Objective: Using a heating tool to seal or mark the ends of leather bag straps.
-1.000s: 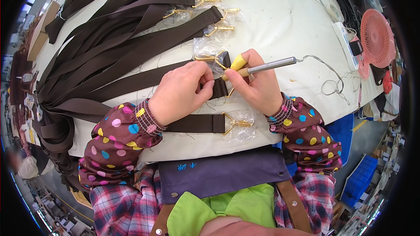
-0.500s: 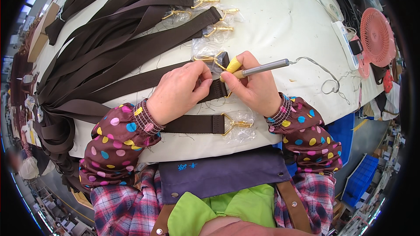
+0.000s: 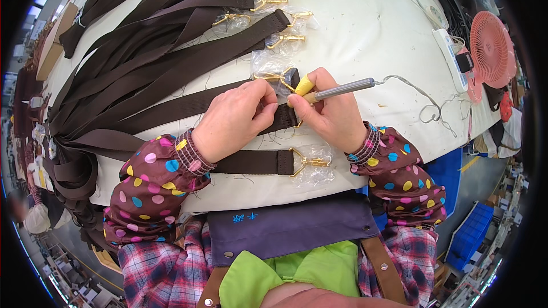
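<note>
My left hand (image 3: 234,115) is closed, its thumb and fingers pinching at the edge of a dark brown webbing strap (image 3: 284,117) near its stitched end. In my right hand (image 3: 334,114) is a corded pen-shaped tool (image 3: 345,88) with a metal barrel and tan grip. Its tip is hidden by the fingers, close to the left fingertips. Yellow tape wraps one right finger. Just beyond both hands lies a gold metal buckle (image 3: 282,77) partly under clear plastic. Nearer me, another strap (image 3: 251,162) ends in a gold buckle (image 3: 313,162) in plastic wrap.
Many brown straps (image 3: 148,60) fan out at the left, with wrapped gold buckles (image 3: 285,38) at their ends. On the right are a white power strip (image 3: 450,57), a pink fan (image 3: 492,48) and the tool's cable (image 3: 419,84). Blue crates (image 3: 471,234) stand beyond the white table (image 3: 371,40).
The corded tool's rear end has shifted very slightly left. Otherwise both hands and the straps keep their places.
</note>
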Available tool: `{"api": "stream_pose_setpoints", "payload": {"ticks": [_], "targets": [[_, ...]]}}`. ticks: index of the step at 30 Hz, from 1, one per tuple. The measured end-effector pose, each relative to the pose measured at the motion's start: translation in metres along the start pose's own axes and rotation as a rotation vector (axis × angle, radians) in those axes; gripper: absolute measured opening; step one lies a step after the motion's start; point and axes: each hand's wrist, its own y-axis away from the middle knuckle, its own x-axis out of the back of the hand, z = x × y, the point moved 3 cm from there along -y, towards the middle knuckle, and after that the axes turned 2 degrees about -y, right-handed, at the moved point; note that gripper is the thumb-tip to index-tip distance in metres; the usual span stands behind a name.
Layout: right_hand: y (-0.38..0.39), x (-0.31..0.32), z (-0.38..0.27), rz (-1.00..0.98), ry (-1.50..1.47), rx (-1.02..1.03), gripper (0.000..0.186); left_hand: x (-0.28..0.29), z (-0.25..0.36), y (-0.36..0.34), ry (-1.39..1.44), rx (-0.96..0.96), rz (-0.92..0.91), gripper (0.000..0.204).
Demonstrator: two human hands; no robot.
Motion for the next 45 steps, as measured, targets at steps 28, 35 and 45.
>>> {"api": "stream_pose_setpoints", "payload": {"ticks": [28,35,45], "targets": [[-0.001,-0.003,0.000,-0.007,-0.115,-0.056,0.025,0.001,0.001,0.001,-0.378,-0.253,0.091,0.014],[-0.001,-0.004,0.002,-0.014,-0.122,-0.041,0.026,0.005,-0.002,0.000,-0.274,-0.215,0.051,0.011],[-0.001,-0.004,0.001,-0.014,-0.086,-0.027,0.026,0.008,-0.006,-0.002,-0.100,-0.102,-0.011,0.012]]}}
